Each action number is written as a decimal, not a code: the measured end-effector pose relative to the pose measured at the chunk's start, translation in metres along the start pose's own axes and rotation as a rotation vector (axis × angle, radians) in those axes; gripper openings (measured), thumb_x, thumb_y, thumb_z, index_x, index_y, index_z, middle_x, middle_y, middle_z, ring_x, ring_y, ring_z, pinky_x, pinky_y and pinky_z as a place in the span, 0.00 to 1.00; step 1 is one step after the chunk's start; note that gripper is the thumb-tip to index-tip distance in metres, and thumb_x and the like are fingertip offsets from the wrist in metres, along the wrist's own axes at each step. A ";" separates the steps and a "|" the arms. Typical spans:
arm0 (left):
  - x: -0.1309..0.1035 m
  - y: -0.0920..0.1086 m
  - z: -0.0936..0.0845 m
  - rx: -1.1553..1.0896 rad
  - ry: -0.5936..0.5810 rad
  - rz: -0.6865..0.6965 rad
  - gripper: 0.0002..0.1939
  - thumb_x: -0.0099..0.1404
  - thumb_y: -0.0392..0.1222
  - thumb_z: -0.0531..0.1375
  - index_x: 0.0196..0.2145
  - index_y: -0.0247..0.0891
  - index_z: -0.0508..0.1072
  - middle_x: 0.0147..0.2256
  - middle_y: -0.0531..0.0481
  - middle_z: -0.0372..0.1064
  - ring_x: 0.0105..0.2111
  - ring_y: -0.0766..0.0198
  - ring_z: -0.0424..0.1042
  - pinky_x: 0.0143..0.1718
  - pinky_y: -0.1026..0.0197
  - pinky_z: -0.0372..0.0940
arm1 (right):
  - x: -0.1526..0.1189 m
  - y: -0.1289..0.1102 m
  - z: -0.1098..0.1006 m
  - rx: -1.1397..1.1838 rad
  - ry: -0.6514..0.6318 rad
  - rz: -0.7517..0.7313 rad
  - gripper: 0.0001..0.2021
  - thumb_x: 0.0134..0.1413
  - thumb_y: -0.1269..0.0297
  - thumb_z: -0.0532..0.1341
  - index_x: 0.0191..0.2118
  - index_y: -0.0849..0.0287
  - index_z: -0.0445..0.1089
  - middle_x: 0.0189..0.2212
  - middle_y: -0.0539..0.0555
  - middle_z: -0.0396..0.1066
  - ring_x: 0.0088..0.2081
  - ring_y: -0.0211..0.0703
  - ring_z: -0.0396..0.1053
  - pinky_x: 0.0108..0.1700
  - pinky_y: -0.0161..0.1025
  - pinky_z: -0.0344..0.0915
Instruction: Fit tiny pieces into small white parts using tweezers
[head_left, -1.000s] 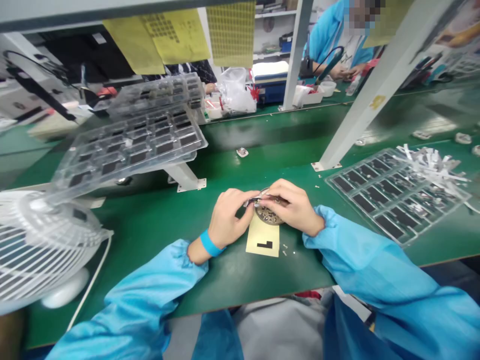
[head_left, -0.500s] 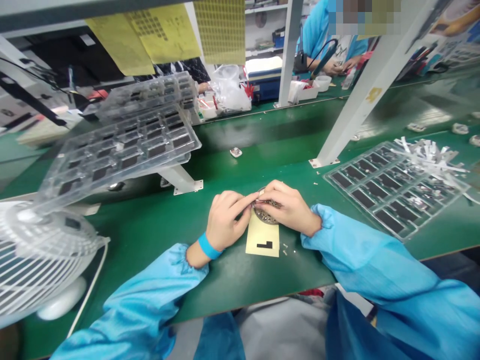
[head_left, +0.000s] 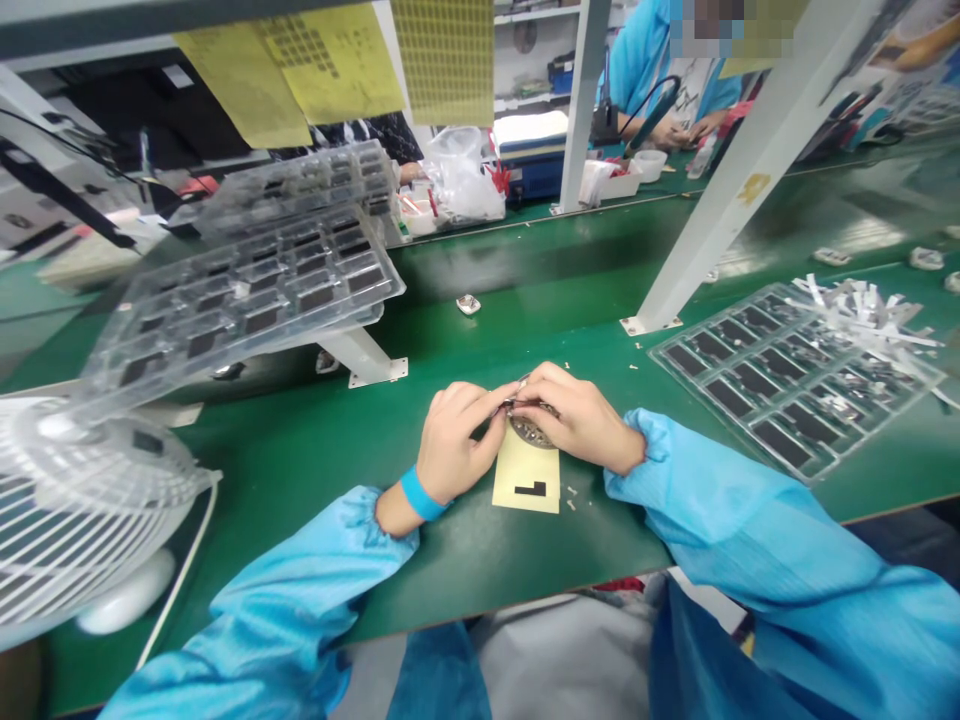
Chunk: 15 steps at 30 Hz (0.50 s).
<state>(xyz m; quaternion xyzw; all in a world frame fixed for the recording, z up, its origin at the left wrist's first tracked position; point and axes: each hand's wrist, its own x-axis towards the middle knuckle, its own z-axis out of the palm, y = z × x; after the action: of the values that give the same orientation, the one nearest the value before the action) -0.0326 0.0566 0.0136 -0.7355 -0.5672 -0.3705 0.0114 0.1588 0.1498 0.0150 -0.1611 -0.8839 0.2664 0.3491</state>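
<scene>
- L hand (head_left: 459, 440) & R hand (head_left: 576, 412), frame ctr: fingertips both clamped on small part (head_left: 511, 403), by round dish (head_left: 531, 434).
- Looks mid-work: part not set down yet; tray (head_left: 739, 424), frame R, has dark pcs (head_left: 726, 398).

Single head-worn camera, facing forward and down over green bench (head_left: 465, 560). Close range: left hand (head_left: 459, 440) and right hand (head_left: 576, 412) mid-frame, wearer's clothing (head_left: 562, 660) at lower edge, co-worker (head_left: 637, 60) farther off, upper right.

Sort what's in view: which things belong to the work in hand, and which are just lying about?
Apparently in use: left hand, right hand, small part pinched between them, round speckled disc, yellow card.

Apparently lying about: fan, plastic bag, blue box.
</scene>
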 end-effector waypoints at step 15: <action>0.065 -0.114 -0.003 0.028 0.058 -0.595 0.22 0.66 0.45 0.61 0.54 0.31 0.72 0.44 0.36 0.76 0.46 0.48 0.74 0.50 0.46 0.66 | 0.000 0.041 -0.032 -0.168 -0.159 0.138 0.10 0.66 0.61 0.61 0.48 0.56 0.76 0.40 0.55 0.72 0.39 0.44 0.72 0.43 0.41 0.69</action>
<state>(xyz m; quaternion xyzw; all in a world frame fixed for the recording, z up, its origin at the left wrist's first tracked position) -0.1248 0.1490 0.0061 -0.5257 -0.7625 -0.3705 -0.0712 0.1852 0.1948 0.0108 -0.2285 -0.9148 0.2266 0.2442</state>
